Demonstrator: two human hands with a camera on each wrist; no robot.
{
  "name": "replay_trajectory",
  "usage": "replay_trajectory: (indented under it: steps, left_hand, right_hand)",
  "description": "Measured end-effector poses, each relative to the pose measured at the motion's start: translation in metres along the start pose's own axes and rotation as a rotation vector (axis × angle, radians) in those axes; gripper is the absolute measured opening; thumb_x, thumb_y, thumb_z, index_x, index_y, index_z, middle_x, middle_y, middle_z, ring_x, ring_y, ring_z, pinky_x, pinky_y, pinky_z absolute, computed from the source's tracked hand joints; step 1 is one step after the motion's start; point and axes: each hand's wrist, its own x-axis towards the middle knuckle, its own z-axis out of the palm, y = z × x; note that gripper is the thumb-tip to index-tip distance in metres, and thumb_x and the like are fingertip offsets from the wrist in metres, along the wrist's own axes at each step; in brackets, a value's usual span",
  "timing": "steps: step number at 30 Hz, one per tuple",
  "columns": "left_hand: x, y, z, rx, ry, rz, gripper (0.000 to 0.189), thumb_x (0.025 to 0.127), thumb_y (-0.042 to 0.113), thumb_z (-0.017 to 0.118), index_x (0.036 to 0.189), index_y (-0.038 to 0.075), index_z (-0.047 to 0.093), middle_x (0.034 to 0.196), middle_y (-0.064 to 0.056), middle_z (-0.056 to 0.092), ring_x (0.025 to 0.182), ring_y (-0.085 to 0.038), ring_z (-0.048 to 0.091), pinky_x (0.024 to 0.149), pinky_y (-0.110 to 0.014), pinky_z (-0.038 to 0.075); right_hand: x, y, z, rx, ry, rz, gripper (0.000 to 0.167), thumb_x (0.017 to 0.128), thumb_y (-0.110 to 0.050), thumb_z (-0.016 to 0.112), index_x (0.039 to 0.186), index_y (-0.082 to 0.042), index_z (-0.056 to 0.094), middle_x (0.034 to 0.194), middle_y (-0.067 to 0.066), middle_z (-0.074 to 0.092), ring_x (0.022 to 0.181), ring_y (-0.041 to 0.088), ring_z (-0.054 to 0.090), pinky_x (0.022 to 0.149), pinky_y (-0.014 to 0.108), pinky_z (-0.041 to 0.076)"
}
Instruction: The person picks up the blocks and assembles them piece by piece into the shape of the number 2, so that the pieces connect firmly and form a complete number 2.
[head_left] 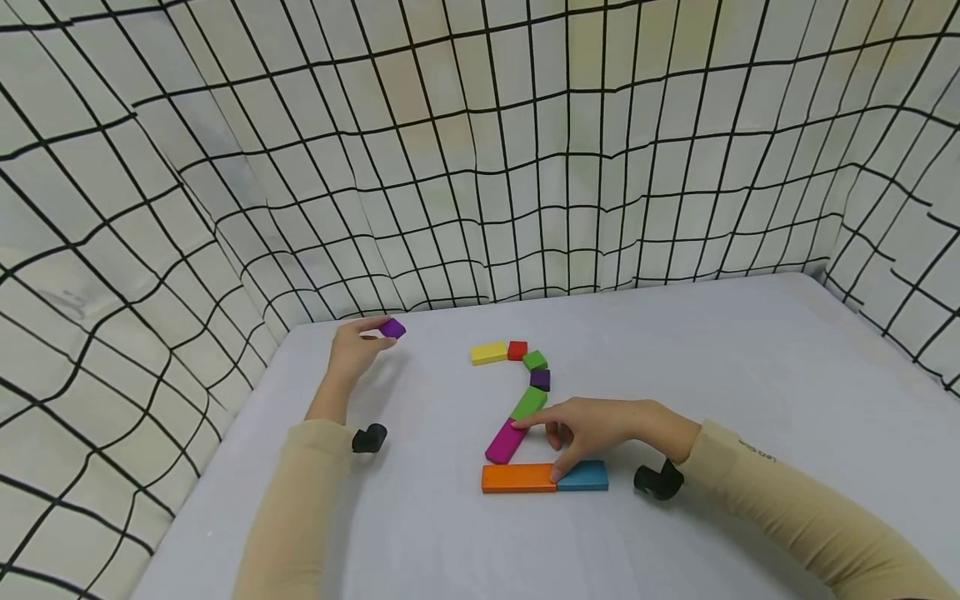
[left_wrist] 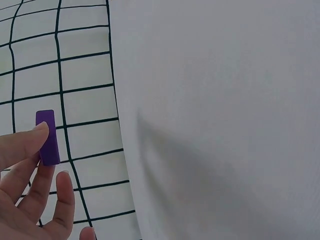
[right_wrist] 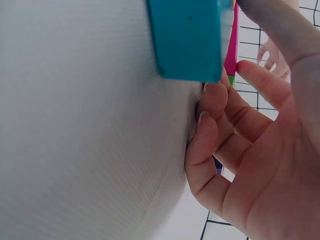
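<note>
My left hand [head_left: 354, 354] pinches a purple block [head_left: 392, 328] between thumb and fingers, held up off the table at the left; the left wrist view shows the block [left_wrist: 47, 137] before the grid wall. My right hand [head_left: 596, 423] reaches over a row of blocks. Its index fingertip touches the magenta block [head_left: 505, 442], and its thumb rests where the orange block [head_left: 517, 478] meets the blue block [head_left: 585, 476]. Its other fingers are bent and appear to hold nothing. Above the magenta block run a green block [head_left: 529, 403], a dark purple block [head_left: 540, 380], a small green block [head_left: 535, 360], a red block [head_left: 517, 350] and a yellow block [head_left: 489, 353].
A white table [head_left: 712, 358] carries the blocks, which together form a shape like a 2. White walls [head_left: 525, 167] with black grid lines enclose the back and sides. A black wrist device [head_left: 659, 481] sits by the right wrist, another [head_left: 369, 438] by the left.
</note>
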Motion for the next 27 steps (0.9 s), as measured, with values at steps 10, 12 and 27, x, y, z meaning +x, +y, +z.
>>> replay_trajectory:
  steps: [10,12,27]
  left_hand:
    - [-0.001,0.01,0.021,0.039,-0.019,0.049,0.049,0.093,0.006,0.073,0.141,0.005,0.062,0.144,-0.02,0.056,0.121,-0.035,0.055,0.09,-0.039,0.048]
    - [-0.001,0.011,0.023,0.036,-0.026,0.054,0.048,0.093,0.006,0.073,0.14,0.005,0.062,0.144,-0.02,0.057,0.121,-0.035,0.055,0.089,-0.038,0.048]
    - [-0.009,0.026,0.051,0.032,-0.126,0.091,0.049,0.092,0.005,0.074,0.139,0.006,0.064,0.14,-0.018,0.058,0.118,-0.035,0.058,0.094,-0.042,0.049]
  right_hand:
    - [0.0,-0.001,0.0,0.001,-0.001,-0.001,0.074,0.088,-0.027,0.084,0.153,-0.018,0.05,0.09,-0.003,0.055,0.088,0.012,0.053,0.074,0.026,0.046]
    - [0.0,-0.001,0.0,-0.002,-0.001,0.002,0.074,0.088,-0.027,0.084,0.153,-0.018,0.05,0.09,-0.003,0.055,0.088,0.012,0.053,0.074,0.025,0.046]
    - [-0.001,-0.002,-0.001,0.004,-0.005,-0.009,0.074,0.088,-0.027,0.083,0.153,-0.016,0.049,0.09,-0.003,0.055,0.089,0.012,0.054,0.074,0.025,0.047]
